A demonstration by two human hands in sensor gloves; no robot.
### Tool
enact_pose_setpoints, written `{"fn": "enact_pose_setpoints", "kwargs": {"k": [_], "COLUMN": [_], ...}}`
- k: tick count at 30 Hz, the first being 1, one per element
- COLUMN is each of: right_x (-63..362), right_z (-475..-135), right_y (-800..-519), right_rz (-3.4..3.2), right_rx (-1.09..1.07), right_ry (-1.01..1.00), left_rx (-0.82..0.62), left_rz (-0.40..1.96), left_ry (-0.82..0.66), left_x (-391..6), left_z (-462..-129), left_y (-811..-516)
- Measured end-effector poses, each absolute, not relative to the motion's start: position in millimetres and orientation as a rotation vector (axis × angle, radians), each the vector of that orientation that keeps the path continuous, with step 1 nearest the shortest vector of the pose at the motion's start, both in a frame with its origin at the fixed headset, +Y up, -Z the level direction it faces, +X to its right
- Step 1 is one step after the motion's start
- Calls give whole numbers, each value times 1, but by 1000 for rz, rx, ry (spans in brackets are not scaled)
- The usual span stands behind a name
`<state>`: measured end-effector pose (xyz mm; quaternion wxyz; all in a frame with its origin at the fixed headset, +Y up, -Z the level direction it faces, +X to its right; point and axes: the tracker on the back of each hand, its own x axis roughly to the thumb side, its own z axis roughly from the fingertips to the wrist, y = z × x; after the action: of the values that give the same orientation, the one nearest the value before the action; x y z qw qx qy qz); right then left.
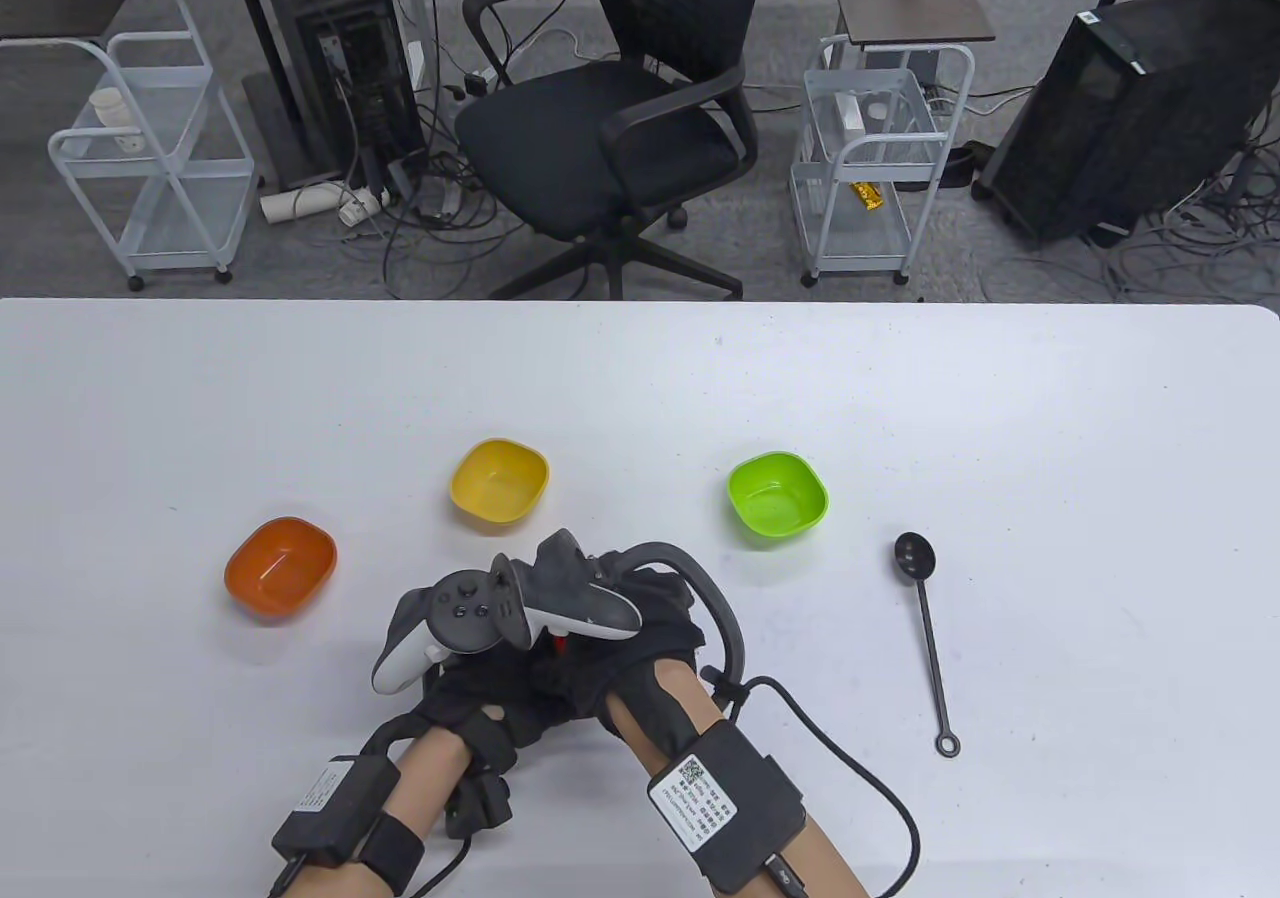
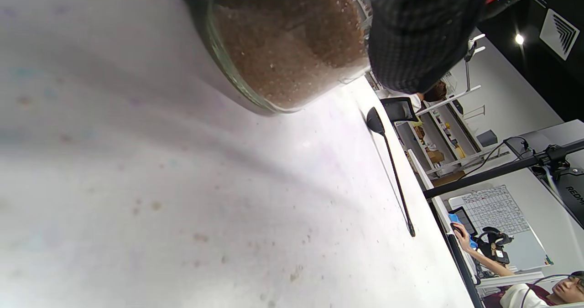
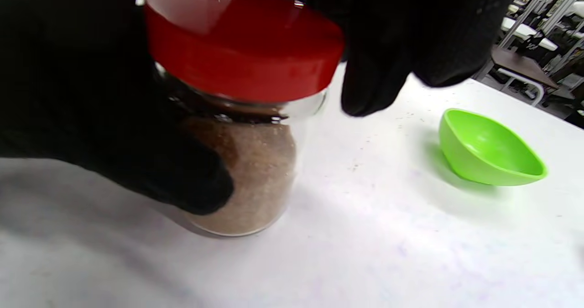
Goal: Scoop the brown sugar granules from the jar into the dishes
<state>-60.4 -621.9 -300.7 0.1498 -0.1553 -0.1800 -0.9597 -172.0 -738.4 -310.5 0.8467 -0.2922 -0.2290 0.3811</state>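
Near the table's front edge, the left hand [image 3: 114, 130] is gripping the sugar jar [image 3: 246, 171], steadying it while the right hand [image 3: 401, 39] is grasping the red lid [image 3: 242, 43], likely for unscrewing.

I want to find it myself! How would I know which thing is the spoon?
Look at the white table. Go to its right side, past the green dish, away from both hands. There lies the spoon, flat and untouched: the only black, long, thin thing, with a round bowl at the far end and a small ring at the near end, while the dishes are squat and brightly coloured.
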Motion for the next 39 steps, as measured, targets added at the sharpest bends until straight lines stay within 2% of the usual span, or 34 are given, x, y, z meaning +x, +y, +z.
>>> {"fn": "enact_pose_setpoints", "kwargs": {"k": [7,16,31,39], "right_x": [-60,-64,-54,-42], "right_z": [-305,-303,-302,-299], "right_y": [-622,-621,-622,-609], "right_rz": [-2795,-2672,-2730,-2793], "right_rx": [-561,-753,-857,-859], "right_ry": [-599,-595,-650,-594], "left_rx": [-619,-618,-622,-615], "left_rz": [805,803,809,807], "left_ry": [-483,-481,-481,-487], "left_x": [-172,-172,-172,-173], "left_z": [-310,-311,-310,-309], "left_y": [-738,-738,-738,-737]}}
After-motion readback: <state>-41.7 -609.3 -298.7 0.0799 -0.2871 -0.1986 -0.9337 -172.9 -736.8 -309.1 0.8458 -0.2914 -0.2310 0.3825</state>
